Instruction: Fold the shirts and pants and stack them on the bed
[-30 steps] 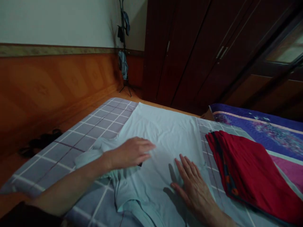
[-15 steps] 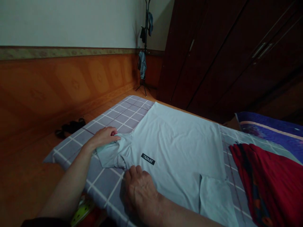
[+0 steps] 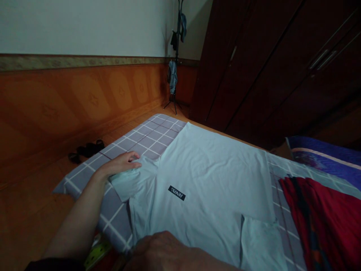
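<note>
A pale grey-green T-shirt [image 3: 214, 169] with a small black lettered label lies spread on a bed with a grey checked sheet [image 3: 149, 139]. My left hand [image 3: 125, 162] rests on the upper edge of its left sleeve, thumb and fingers apart. At the bottom of the view, my right hand [image 3: 163, 250] is closed on the near edge of the shirt, and its fingertips are hidden below the knuckles. Cloth stretches from the label down to that hand. The other sleeve [image 3: 261, 241] lies folded over at the lower right.
Dark red folded cloth [image 3: 327, 218] lies on the bed at the right, with a blue patterned item [image 3: 324, 154] behind it. Black sandals [image 3: 87, 149] are on the floor to the left. A coat rack [image 3: 177, 49] stands in the corner beside a dark wardrobe [image 3: 254, 67].
My right hand has moved down toward me, drawing the shirt's near edge along and smoothing the bunched cloth by the sleeve. My left hand stays at the sleeve. The view has shifted slightly.
</note>
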Action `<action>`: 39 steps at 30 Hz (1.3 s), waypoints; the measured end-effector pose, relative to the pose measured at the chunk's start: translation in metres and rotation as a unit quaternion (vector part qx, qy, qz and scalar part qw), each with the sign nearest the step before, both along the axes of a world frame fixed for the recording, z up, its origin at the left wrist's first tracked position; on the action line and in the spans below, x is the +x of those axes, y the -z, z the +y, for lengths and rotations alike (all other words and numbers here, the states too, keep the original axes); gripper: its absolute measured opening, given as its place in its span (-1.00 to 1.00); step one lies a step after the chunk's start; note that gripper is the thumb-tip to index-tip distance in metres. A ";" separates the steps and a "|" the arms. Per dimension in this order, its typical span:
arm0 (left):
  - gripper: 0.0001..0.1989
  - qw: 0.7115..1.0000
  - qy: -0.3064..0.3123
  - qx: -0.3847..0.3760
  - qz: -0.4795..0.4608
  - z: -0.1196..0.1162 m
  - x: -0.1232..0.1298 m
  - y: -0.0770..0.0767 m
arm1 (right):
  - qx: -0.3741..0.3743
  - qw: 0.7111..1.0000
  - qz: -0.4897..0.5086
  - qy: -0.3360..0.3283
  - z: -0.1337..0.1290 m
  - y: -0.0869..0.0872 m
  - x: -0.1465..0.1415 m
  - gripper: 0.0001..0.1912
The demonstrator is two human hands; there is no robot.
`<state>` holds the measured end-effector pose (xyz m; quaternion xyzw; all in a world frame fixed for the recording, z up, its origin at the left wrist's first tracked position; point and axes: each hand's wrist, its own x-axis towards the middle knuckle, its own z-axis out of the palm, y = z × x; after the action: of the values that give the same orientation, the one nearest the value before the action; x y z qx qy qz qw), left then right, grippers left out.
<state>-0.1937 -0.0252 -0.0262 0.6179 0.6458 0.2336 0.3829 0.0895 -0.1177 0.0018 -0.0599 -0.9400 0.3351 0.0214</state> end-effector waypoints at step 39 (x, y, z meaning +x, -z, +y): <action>-0.70 0.957 0.230 0.058 0.169 -0.009 0.072 -0.091 | 0.186 0.950 0.163 0.192 0.022 0.024 -0.006 -0.82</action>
<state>-0.1218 -0.0339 0.0651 0.8014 0.5266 0.0684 0.2753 0.0838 -0.0961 -0.0219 -0.1791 -0.9401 0.1486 0.2489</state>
